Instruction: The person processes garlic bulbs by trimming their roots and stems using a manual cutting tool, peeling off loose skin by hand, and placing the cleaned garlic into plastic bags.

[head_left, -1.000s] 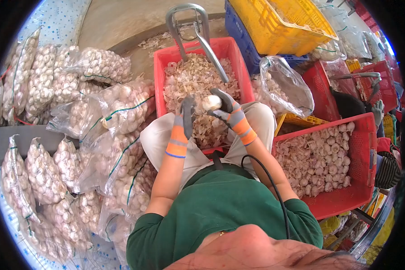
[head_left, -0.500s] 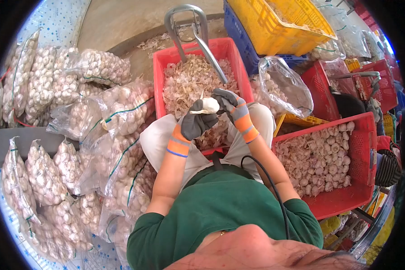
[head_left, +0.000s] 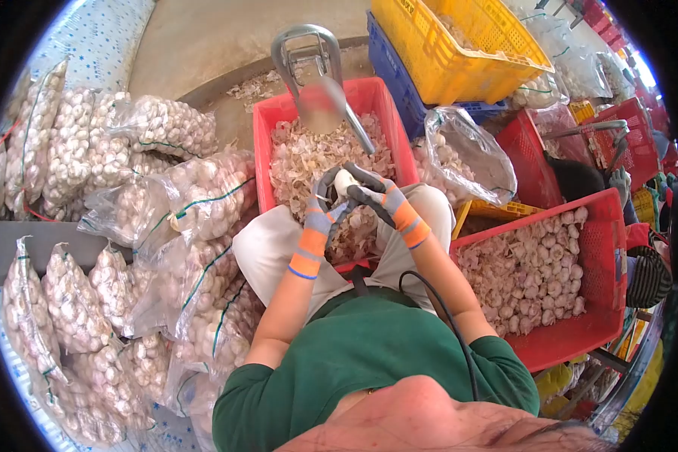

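A pale garlic bulb (head_left: 344,181) sits between my two gloved hands, above the red crate (head_left: 262,143) in front of my knees. My left hand (head_left: 324,205), in a grey and orange glove, is closed around its left and lower side. From the right, my right hand (head_left: 377,193), gloved alike, presses its fingers over the bulb and hides part of it. Loose garlic skins (head_left: 294,162) fill much of the crate below. A metal tube frame (head_left: 305,36) stands at the crate's far end, with a blurred pale patch in front of it.
Bags of garlic (head_left: 75,301) are piled on my left. A tilted red crate (head_left: 618,248) with garlic bulbs lies at my right. Beyond are an opened plastic bag (head_left: 471,154), a yellow crate (head_left: 459,68) stacked on a blue crate (head_left: 395,71), and more red crates.
Both hands have turned and closed further over the bulb, which now shows less. A blurred pale patch has appeared in front of the metal frame.
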Tool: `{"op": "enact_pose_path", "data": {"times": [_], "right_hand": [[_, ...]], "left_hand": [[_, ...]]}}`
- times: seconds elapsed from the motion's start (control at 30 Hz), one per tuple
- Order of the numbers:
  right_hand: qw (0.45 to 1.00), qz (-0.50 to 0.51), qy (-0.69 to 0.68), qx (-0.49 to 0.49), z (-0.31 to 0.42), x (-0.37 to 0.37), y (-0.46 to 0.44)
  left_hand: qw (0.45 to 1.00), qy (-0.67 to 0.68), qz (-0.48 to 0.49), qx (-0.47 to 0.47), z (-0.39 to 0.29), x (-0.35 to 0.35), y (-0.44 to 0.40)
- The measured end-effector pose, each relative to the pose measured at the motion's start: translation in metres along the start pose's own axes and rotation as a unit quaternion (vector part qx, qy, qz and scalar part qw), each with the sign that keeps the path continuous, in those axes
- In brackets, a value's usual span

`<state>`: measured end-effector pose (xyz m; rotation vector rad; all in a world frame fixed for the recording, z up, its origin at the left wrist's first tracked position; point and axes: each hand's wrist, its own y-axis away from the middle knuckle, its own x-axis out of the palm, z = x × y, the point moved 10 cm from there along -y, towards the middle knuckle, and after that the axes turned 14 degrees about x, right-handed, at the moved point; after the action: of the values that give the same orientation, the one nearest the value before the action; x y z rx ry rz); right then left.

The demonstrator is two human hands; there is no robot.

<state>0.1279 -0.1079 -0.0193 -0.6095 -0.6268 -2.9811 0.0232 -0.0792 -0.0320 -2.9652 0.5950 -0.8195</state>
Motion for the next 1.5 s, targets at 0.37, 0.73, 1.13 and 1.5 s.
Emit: {"op": "enact_pose_path", "data": {"times": [0.37, 0.73, 1.13, 1.5], "right_hand": [[0.971, -0.192, 0.137, -0.023, -0.006, -0.038, -0.016], [0.886, -0.101, 0.390, -0.228, 0.051, 0.010, -0.039], [0.790, -0.342, 0.440, -0.255, 0.116, -0.025, -0.038], [0.980, -0.084, 0.156, -0.094, 0.095, -0.013, -0.065]], "left_hand": [[0.977, 0.116, -0.136, -0.119, 0.054, -0.033, -0.012], [0.995, 0.073, -0.044, 0.054, -0.027, -0.013, -0.032], [0.995, 0.015, -0.011, 0.097, -0.051, -0.012, -0.059], [0.988, -0.020, -0.089, 0.126, -0.035, -0.035, -0.124]]}}
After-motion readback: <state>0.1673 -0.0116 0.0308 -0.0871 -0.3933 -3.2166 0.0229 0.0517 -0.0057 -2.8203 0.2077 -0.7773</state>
